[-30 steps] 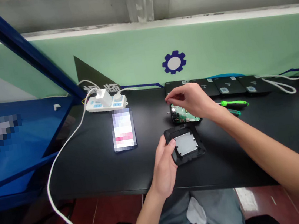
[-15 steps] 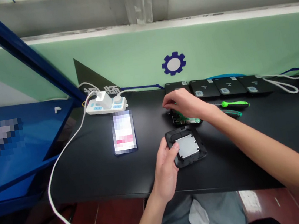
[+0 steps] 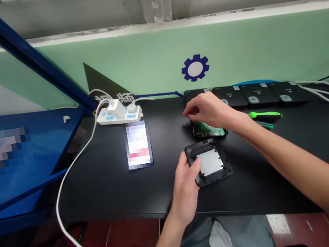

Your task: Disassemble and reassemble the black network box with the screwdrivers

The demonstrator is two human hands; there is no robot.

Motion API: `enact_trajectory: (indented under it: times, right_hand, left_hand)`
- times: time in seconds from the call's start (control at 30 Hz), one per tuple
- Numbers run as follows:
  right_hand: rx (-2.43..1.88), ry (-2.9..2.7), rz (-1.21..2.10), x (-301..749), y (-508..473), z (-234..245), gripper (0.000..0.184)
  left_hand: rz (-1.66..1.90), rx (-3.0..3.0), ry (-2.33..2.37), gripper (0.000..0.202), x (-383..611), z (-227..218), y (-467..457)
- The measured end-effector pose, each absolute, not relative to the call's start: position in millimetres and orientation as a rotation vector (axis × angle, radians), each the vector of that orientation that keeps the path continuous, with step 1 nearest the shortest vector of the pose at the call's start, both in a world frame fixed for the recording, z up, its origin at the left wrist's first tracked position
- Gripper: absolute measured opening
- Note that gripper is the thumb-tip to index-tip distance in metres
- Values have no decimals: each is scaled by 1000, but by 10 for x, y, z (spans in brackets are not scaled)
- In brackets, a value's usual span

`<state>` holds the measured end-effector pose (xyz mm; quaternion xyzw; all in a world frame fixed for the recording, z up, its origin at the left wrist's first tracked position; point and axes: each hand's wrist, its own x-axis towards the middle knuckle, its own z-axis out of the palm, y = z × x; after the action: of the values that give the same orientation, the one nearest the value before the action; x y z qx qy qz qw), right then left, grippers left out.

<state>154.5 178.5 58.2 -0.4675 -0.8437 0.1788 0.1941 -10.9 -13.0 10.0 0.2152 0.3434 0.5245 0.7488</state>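
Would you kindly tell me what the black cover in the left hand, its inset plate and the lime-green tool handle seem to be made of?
Black cover: probably matte plastic, given its moulded rim.
Inset plate: likely metal, satin, from its silvery sheen.
Tool handle: smooth-looking plastic or rubber, judging by its saturated colour; which, I can't tell.
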Motion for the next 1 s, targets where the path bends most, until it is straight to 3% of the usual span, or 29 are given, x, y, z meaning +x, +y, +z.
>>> enact_trajectory:
  times: [0.47, 1.0]
  right_hand:
    - [-1164, -2515, 387, 1587, 1765, 480, 19]
    - [-1351, -2581, 249, 1442, 1698, 382, 19]
  left_hand:
    - [1125, 475, 779, 46, -119, 123, -124]
    - [1151, 429, 763, 50, -92, 112, -135]
